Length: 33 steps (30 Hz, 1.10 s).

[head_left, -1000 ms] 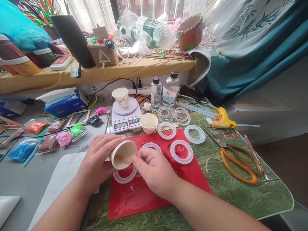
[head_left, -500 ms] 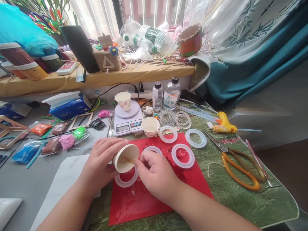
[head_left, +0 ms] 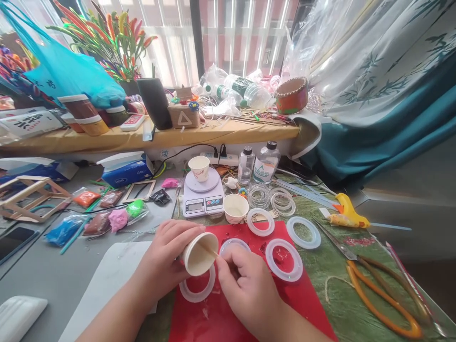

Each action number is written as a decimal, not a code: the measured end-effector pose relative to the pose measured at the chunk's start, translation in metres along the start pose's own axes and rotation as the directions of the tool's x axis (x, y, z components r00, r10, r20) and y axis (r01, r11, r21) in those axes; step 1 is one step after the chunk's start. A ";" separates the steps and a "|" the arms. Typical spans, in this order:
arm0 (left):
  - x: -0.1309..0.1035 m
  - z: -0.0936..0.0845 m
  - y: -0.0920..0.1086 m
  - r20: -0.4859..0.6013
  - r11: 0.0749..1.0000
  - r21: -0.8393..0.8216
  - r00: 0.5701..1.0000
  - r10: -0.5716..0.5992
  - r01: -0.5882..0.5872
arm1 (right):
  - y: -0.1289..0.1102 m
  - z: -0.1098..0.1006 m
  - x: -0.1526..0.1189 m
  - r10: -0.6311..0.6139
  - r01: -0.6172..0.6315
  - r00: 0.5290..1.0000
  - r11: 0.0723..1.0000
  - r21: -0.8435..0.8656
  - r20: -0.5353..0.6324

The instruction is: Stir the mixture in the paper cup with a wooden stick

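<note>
My left hand [head_left: 174,251] is closed round a paper cup [head_left: 201,256], tilted so its mouth faces me and to the right. Pinched in my right hand [head_left: 245,280] is a thin wooden stick [head_left: 212,251], its far end inside the cup. Both hands are over a red sheet [head_left: 228,318]. Under the cup lies a white ring mould [head_left: 196,295], and a second ring mould [head_left: 235,243] is partly hidden behind my right hand. Another ring mould [head_left: 284,275] lies to the right, with a further one [head_left: 261,232] at the sheet's back edge.
A kitchen scale [head_left: 203,205] bears a paper cup [head_left: 198,169]; another cup [head_left: 235,214] stands beside it. Two bottles [head_left: 265,164] stand behind. To the right lie a clear ring mould [head_left: 303,232], large scissors [head_left: 377,294] and a yellow glue gun [head_left: 349,211]. Clay packets [head_left: 67,230] lie left.
The whole view has shifted, so things appear lower and further right. My hands keep hold of the cup and stick; the stick now lies at a different angle inside the cup.
</note>
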<state>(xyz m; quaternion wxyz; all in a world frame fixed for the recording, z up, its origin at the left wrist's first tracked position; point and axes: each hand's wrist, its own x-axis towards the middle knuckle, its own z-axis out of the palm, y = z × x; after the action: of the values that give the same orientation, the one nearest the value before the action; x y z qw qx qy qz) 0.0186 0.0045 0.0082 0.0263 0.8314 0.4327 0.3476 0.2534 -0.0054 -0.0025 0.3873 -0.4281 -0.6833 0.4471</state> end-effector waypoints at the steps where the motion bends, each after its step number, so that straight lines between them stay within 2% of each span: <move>1: 0.000 0.000 0.001 -0.009 1.000 -0.004 1.000 0.002 -0.002 | 0.002 0.000 0.000 -0.043 0.043 0.999 0.997 -0.058 -0.001; 4: 0.001 0.000 0.002 -0.007 1.000 -0.004 1.000 0.002 -0.002 | 0.003 0.002 0.001 -0.060 0.063 0.998 0.991 -0.117 0.022; 6: 0.002 0.001 0.003 -0.003 1.000 -0.002 1.000 0.005 -0.005 | 0.000 0.004 0.002 0.035 -0.034 0.995 0.999 -0.015 0.096; 8: 0.001 0.002 0.002 -0.003 1.000 -0.005 1.000 0.002 -0.002 | -0.003 0.006 0.002 0.142 -0.170 0.971 0.976 0.135 0.191; 10: 0.000 0.003 0.001 -0.001 1.000 -0.012 1.000 -0.003 0.003 | -0.005 0.006 0.002 0.195 -0.242 0.958 0.944 0.226 0.210; 13: -0.001 0.004 0.001 0.016 1.000 -0.017 1.000 -0.004 0.004 | -0.003 0.004 0.002 0.173 -0.183 0.982 0.968 0.170 0.074; 16: 0.001 0.003 0.003 0.020 1.000 -0.011 1.000 -0.008 0.008 | -0.001 0.002 0.002 0.056 -0.056 0.998 0.998 -0.006 -0.017; 18: 0.003 0.001 0.005 0.012 1.000 -0.008 1.000 -0.004 0.004 | -0.002 0.003 0.001 0.001 0.001 0.999 0.999 -0.045 0.033; 21: 0.006 0.000 0.007 0.003 1.000 -0.014 1.000 0.003 -0.003 | -0.006 0.005 0.001 -0.013 0.008 0.991 0.999 0.037 0.136; 25: 0.008 0.000 0.010 0.020 0.999 -0.032 1.000 0.014 -0.013 | -0.006 0.001 0.001 -0.046 0.048 0.998 0.997 -0.054 0.053; 27: 0.008 0.001 0.010 0.020 0.999 -0.037 1.000 0.019 -0.018 | -0.004 0.000 0.001 -0.024 0.030 0.996 0.998 -0.057 0.091; 30: 0.007 0.001 0.009 0.011 0.999 -0.039 1.000 0.007 -0.007 | -0.003 -0.001 0.001 0.021 -0.031 0.988 0.997 0.067 0.154; 33: 0.006 0.001 0.008 0.030 0.999 -0.035 1.000 0.002 -0.001 | -0.004 -0.002 0.002 0.036 -0.036 0.998 0.999 -0.003 0.054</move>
<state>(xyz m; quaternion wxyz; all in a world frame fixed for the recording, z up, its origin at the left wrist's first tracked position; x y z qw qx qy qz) 0.0270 0.0046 0.0132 0.0471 0.8364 0.4253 0.3424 0.2534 -0.0041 0.0020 0.3603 -0.4284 -0.6860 0.4648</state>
